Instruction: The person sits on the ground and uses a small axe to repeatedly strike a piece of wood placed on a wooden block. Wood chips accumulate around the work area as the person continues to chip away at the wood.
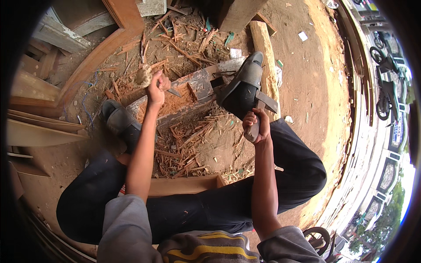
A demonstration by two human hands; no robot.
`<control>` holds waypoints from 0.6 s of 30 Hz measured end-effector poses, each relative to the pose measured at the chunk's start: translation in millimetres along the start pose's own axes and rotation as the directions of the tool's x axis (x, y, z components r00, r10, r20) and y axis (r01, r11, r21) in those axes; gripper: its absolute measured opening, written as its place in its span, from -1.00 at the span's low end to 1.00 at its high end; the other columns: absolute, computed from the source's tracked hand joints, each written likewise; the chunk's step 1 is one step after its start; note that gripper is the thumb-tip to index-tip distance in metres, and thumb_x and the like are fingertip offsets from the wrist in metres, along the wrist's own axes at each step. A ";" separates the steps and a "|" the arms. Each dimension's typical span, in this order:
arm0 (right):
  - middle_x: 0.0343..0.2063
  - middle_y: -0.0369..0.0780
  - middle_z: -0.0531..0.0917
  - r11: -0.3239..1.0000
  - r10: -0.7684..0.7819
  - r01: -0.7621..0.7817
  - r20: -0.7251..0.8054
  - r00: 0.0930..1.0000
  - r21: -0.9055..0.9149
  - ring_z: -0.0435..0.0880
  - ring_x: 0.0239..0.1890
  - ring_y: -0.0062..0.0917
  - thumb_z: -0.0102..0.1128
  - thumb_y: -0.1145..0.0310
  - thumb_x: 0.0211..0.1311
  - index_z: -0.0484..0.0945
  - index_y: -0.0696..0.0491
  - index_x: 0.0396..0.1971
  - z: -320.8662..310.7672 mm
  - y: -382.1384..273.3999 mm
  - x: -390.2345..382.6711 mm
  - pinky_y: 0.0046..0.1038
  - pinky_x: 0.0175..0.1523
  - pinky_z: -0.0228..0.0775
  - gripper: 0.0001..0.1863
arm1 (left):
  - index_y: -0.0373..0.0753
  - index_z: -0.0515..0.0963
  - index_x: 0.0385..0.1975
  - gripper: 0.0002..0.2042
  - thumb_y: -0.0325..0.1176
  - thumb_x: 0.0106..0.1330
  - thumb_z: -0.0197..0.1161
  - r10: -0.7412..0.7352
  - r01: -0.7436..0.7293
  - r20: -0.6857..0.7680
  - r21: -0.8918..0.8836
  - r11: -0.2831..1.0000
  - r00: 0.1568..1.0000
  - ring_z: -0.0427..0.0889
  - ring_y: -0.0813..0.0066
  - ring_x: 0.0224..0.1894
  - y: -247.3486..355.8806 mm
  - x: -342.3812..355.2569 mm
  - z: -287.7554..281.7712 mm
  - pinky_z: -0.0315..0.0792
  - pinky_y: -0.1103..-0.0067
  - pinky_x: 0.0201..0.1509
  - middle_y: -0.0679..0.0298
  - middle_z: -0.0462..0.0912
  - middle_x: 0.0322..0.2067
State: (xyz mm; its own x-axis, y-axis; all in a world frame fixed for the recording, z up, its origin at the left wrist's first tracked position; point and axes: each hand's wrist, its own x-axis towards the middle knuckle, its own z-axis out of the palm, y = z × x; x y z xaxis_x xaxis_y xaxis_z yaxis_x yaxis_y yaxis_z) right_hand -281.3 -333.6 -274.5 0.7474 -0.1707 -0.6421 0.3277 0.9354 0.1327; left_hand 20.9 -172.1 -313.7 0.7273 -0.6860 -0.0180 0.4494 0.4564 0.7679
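Our long, chipped brown wooden beam (203,83) lies mostly right of our left hand (158,87), the nearer one, and slants away rightward. That hand squeezes a frayed-topped metal chisel (174,92); our right hand (259,125) squeezes a wooden-handled, grey metal hammer (267,101).

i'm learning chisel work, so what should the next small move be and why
Probably seat the chisel firmly in the hollow of the timber before striking: the left hand holds it slanted over the rough cut, while the right hand has the hammer off to the side, near the right shoe. Whether the tip already touches is hard to tell.
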 end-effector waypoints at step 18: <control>-0.81 -0.39 0.26 1.000 0.001 0.000 -0.019 1.000 0.023 0.25 -0.75 -0.66 -0.05 0.33 0.12 0.24 0.00 -0.75 -10.6 -3.9 6.3 -0.58 -0.53 0.26 -0.72 | -0.13 0.16 -0.69 -0.67 -0.20 0.26 0.04 -0.085 0.080 -0.140 -0.035 0.996 0.987 -0.07 0.66 -0.79 17.3 1.3 -22.0 -0.08 0.61 -0.64 0.46 0.02 -0.83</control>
State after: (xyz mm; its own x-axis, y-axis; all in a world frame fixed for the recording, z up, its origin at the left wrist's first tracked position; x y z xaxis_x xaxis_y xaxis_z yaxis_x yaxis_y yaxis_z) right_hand -284.0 -335.1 -287.1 0.7363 -0.1639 -0.6565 0.3406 0.9281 0.1502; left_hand 41.0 -152.7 -314.5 0.7520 -0.6362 -0.1722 0.5245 0.4194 0.7410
